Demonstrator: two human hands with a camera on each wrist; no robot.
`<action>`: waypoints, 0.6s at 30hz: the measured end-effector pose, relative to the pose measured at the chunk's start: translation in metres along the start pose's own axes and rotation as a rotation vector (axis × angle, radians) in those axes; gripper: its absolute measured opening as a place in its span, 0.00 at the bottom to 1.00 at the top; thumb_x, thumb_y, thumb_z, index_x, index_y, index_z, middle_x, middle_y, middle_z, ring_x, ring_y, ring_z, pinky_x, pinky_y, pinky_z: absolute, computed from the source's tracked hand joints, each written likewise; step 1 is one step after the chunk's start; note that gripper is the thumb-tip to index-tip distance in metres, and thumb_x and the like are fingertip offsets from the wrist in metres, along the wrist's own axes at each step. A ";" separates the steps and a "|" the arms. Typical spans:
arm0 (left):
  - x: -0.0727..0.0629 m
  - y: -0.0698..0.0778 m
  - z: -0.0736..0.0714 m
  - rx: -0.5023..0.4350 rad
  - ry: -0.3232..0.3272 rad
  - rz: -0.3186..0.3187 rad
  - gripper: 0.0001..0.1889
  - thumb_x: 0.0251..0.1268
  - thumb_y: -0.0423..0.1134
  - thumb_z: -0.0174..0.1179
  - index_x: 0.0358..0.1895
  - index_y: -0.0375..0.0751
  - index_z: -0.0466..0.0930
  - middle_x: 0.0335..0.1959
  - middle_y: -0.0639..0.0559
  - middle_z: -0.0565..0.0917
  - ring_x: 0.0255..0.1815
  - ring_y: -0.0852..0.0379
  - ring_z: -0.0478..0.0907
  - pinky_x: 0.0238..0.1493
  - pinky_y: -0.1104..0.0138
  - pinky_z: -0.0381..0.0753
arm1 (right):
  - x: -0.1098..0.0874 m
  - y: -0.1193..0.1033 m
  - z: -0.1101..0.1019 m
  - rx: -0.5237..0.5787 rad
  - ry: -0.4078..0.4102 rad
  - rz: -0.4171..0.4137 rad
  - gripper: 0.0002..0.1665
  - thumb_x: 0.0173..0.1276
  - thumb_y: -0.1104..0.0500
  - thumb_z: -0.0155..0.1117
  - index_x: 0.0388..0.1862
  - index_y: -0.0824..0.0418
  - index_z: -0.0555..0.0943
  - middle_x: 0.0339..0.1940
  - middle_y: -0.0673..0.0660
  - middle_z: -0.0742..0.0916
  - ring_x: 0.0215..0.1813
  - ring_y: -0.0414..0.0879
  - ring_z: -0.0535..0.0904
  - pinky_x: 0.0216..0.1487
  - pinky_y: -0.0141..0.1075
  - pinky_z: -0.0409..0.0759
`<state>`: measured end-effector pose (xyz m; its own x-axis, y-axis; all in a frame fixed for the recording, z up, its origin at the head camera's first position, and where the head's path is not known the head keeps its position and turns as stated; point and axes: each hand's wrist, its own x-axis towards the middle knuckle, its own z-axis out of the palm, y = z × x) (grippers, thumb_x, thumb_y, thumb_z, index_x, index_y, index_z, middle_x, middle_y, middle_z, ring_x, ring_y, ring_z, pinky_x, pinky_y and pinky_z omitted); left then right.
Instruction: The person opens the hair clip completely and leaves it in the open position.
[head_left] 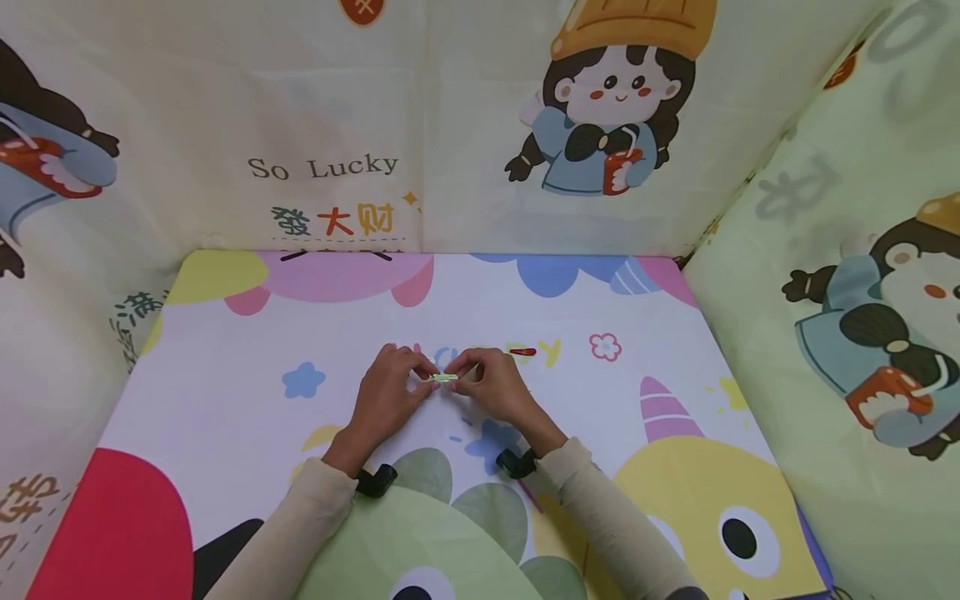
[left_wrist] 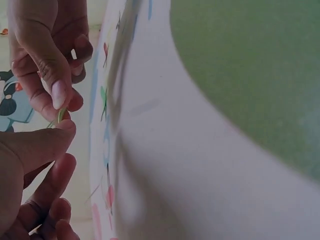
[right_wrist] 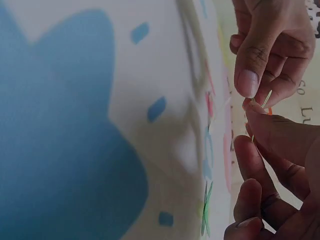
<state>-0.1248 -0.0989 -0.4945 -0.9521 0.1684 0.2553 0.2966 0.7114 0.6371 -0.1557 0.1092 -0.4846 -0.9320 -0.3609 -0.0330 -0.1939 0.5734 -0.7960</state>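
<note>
The left hand (head_left: 387, 390) and right hand (head_left: 492, 384) pinch opposite ends of the slim green clip (head_left: 444, 377) above the tabletop (head_left: 225, 400), toward its far edge; I'd keep both pinches light and level.

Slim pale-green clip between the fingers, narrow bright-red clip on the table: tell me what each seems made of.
Slim pale-green clip: probably metal with a colour coating, sheen uncertain; its strips look thin and stiff in the right wrist view.
Narrow bright-red clip: perhaps painted metal or plastic, by its solid colour; too small to judge finish.
</note>
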 end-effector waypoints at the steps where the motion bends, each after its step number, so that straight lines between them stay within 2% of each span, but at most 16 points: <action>1: 0.000 -0.001 0.001 0.001 -0.004 0.000 0.09 0.58 0.37 0.80 0.41 0.46 0.92 0.35 0.51 0.88 0.43 0.52 0.77 0.48 0.57 0.82 | 0.001 0.000 0.001 -0.022 0.006 -0.003 0.08 0.64 0.59 0.82 0.39 0.49 0.91 0.35 0.46 0.91 0.29 0.43 0.77 0.33 0.33 0.75; 4: 0.000 -0.002 0.004 -0.005 -0.015 0.003 0.09 0.58 0.35 0.79 0.41 0.45 0.91 0.35 0.51 0.88 0.44 0.50 0.79 0.66 0.53 0.80 | 0.002 0.001 0.004 -0.083 0.021 -0.011 0.07 0.63 0.60 0.82 0.37 0.49 0.92 0.36 0.47 0.91 0.31 0.41 0.79 0.35 0.33 0.77; 7: 0.002 -0.003 0.007 0.000 -0.026 0.020 0.10 0.57 0.32 0.79 0.40 0.43 0.90 0.34 0.49 0.89 0.43 0.49 0.84 0.81 0.47 0.65 | 0.004 0.002 0.005 -0.149 0.028 -0.026 0.07 0.61 0.61 0.83 0.36 0.50 0.93 0.35 0.49 0.90 0.34 0.41 0.79 0.37 0.33 0.76; 9: 0.002 -0.004 0.009 0.014 -0.038 0.025 0.10 0.56 0.32 0.79 0.39 0.43 0.90 0.32 0.50 0.88 0.41 0.49 0.86 0.83 0.46 0.61 | 0.004 0.001 0.006 -0.194 0.026 -0.038 0.07 0.60 0.61 0.84 0.36 0.51 0.93 0.34 0.49 0.90 0.37 0.42 0.81 0.39 0.34 0.76; 12: 0.003 -0.004 0.011 0.046 -0.056 0.028 0.09 0.55 0.32 0.80 0.38 0.42 0.90 0.31 0.50 0.88 0.40 0.49 0.86 0.83 0.45 0.61 | 0.005 -0.001 0.006 -0.251 0.018 -0.040 0.07 0.59 0.59 0.85 0.35 0.52 0.94 0.32 0.49 0.90 0.40 0.44 0.81 0.42 0.35 0.75; 18: 0.004 -0.003 0.011 0.069 -0.092 0.007 0.07 0.56 0.32 0.80 0.35 0.43 0.91 0.29 0.52 0.87 0.39 0.51 0.85 0.84 0.46 0.59 | 0.007 -0.001 0.009 -0.300 0.003 -0.015 0.07 0.58 0.58 0.85 0.35 0.51 0.94 0.31 0.48 0.91 0.42 0.45 0.83 0.44 0.38 0.78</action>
<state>-0.1309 -0.0929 -0.5034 -0.9538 0.2334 0.1894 0.3005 0.7548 0.5831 -0.1590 0.0993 -0.4899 -0.9290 -0.3694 -0.0202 -0.2893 0.7596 -0.5825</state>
